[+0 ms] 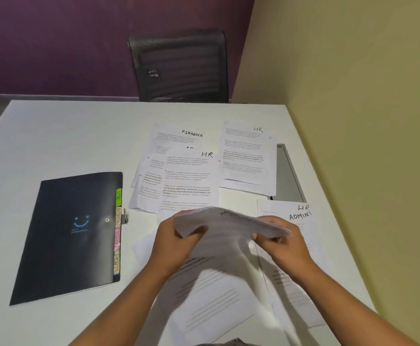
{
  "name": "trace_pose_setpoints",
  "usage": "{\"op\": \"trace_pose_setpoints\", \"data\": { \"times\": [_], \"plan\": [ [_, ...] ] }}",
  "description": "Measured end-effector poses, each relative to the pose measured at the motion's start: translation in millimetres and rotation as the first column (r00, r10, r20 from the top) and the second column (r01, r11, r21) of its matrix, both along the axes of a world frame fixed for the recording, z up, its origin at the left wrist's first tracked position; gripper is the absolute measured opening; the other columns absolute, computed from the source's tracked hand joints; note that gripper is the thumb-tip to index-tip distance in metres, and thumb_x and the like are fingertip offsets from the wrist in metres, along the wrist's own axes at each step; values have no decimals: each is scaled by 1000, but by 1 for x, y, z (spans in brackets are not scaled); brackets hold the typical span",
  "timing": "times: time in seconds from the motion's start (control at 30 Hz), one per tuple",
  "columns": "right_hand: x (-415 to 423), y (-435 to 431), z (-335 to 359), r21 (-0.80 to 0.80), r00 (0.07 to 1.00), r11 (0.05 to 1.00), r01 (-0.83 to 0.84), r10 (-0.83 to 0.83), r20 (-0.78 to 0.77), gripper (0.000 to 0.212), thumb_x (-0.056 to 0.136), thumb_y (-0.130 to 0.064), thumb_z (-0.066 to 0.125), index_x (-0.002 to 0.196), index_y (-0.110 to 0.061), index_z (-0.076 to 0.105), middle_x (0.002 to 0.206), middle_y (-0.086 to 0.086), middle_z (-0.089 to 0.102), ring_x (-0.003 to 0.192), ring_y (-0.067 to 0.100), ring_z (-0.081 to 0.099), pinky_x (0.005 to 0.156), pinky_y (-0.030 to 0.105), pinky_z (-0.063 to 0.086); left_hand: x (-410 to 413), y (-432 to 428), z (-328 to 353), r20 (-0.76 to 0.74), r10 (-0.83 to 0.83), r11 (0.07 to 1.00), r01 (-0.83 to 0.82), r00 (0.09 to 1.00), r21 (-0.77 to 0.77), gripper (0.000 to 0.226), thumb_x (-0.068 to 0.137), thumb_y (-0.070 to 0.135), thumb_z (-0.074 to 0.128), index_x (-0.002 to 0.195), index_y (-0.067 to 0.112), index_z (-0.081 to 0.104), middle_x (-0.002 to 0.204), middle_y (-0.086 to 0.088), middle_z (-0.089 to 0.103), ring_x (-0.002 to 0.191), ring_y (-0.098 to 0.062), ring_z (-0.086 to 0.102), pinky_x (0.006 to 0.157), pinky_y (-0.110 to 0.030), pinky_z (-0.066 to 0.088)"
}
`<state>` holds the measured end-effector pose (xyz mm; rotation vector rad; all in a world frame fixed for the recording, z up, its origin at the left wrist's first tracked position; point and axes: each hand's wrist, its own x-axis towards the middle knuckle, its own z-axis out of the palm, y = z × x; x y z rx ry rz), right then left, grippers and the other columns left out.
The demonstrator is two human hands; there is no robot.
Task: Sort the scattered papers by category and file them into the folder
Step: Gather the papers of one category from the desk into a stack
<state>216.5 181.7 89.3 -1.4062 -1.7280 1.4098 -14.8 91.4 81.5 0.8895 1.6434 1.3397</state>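
Left hand (176, 242) and right hand (282, 242) are gripping a bent paper (229, 221), fingers curled round its ends. Folder (71, 233) is lying closed left of the fingers; labelled papers (191, 176) are lying scattered beyond them. Filing judged not yet begun.

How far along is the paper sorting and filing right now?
Early. Done: nothing visibly filed; the black folder lies closed on the table. In hand: the left hand and right hand grip a bent bunch of sheets above it. Left: the FINANCE sheet, HR sheet and ADMIN sheet, among others, lie loose, unfiled.
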Motion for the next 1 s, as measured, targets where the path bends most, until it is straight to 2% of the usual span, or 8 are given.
{"op": "trace_pose_setpoints", "data": {
  "times": [0.13,0.33,0.5,0.6,0.7,0.77,0.9,1.0],
  "plan": [
    [1,15,-9,17,995,995,-98,98,22,20,82,1,77,99,-9,75,86,-10,77,79,-3,70,69,10,49,0,11,-11,-6,53,998,-54,999,-45,27,83,14,77,87,41,73,87,21,76,88,1,70,75,-15,54],
    [-5,41,-20,-104,992,987,-126,123,-37,29,91,1,65,105,-23,72,102,-9,78,95,8,73,80,24,59,-21,40,-5,149,146,989,-140,978,-49,18,86,8,72,105,7,72,96,-3,78,90,-17,75,73,-28,60],
    [-15,61,-40,-168,996,984,-66,75,51,18,96,-10,62,92,-21,76,76,7,77,64,13,68,63,40,56,-45,73,-14,144,126,983,-104,982,-154,14,86,20,74,99,19,71,86,11,78,81,-5,74,64,-19,56],
    [-18,71,-51,-308,1000,951,24,-27,-5,17,96,-7,61,95,-13,77,79,10,78,66,16,69,62,29,54,-69,94,-34,71,185,948,-159,980,-276,16,86,30,74,96,20,67,74,14,73,66,1,68,57,-21,54],
    [-18,83,-65,-411,993,906,106,-121,-10,18,96,-8,62,92,-14,78,91,21,77,78,31,67,78,48,56,-109,110,-63,-45,276,887,-273,960,-372,37,81,39,77,99,10,65,91,-10,72,77,-26,73,68,-39,63],
    [-18,90,-72,-448,984,879,163,-180,4,17,95,-8,62,91,-13,78,93,21,77,79,31,65,77,45,54,-136,120,-80,-184,272,854,-325,944,-405,34,76,43,78,86,15,62,89,-11,70,83,-36,72,81,-50,60],
    [-17,102,-87,-483,964,845,230,-265,-4,19,95,-9,61,92,-14,79,101,33,70,81,29,56,75,43,44,-167,147,-86,-488,145,814,-384,861,-435,52,86,34,71,129,10,54,113,-4,61,100,-25,61,86,-33,49],
    [-18,109,-92,-511,949,818,266,-316,-12,20,96,-6,60,91,-12,78,99,27,73,81,30,58,77,44,47,-184,164,-92,-581,-1,762,-376,814,-528,65,84,41,71,135,8,49,129,-10,57,113,-31,59,84,-35,48]
  ]
}}
